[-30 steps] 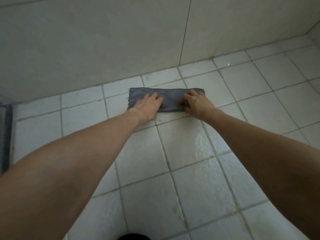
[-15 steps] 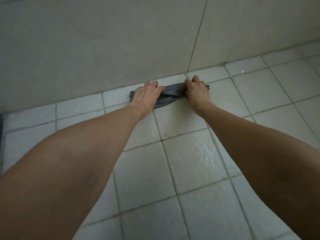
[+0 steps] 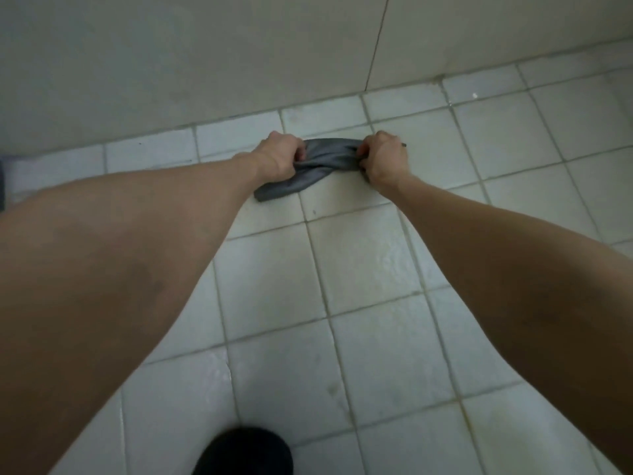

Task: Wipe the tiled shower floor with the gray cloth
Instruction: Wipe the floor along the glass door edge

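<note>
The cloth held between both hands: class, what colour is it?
The cloth is plain gray, seen best in the head view.

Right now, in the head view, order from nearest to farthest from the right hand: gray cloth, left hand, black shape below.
1. Gray cloth, gripped by the right hand.
2. Left hand, on the cloth's other end.
3. Black shape, bottom edge.

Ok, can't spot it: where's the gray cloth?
Head view, upper centre: the gray cloth is bunched between left hand and right hand, near the wall.
</note>
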`<state>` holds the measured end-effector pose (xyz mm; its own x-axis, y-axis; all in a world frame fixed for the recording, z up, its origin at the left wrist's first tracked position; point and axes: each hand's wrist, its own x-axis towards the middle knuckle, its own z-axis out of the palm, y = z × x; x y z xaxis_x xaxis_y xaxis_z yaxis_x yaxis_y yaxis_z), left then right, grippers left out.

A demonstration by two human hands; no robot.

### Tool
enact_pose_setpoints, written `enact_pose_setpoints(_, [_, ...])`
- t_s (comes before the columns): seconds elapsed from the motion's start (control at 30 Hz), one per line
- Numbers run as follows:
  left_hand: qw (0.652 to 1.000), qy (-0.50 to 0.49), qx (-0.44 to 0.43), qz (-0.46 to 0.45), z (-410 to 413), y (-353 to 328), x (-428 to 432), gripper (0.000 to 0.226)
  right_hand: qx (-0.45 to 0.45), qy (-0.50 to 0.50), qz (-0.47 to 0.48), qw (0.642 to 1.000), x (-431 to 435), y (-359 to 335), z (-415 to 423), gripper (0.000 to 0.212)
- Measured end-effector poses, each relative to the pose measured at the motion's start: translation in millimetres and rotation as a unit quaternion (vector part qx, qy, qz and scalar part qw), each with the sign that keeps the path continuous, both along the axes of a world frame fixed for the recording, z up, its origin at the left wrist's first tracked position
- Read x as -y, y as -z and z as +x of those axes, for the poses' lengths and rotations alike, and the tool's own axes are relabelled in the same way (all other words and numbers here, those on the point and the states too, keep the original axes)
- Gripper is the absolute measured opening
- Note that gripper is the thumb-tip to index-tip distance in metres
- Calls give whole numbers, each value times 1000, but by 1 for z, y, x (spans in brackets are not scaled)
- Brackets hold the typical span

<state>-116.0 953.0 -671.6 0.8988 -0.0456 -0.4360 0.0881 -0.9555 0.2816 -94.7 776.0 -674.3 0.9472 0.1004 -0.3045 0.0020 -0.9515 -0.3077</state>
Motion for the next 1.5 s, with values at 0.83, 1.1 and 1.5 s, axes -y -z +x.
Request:
enact_pose_setpoints(0.83, [983, 153, -23, 95, -228, 10, 71, 22, -131, -48, -20, 990, 65, -16, -200, 41])
enact_pose_setpoints(1.1, [971, 219, -61, 71, -298, 5, 93, 28, -205, -151, -128, 959, 81, -29, -252, 36])
enact_pose_setpoints(1.5, [909, 398, 16, 118, -375, 6, 97, 44, -269, -148, -151, 940, 86, -23, -320, 32])
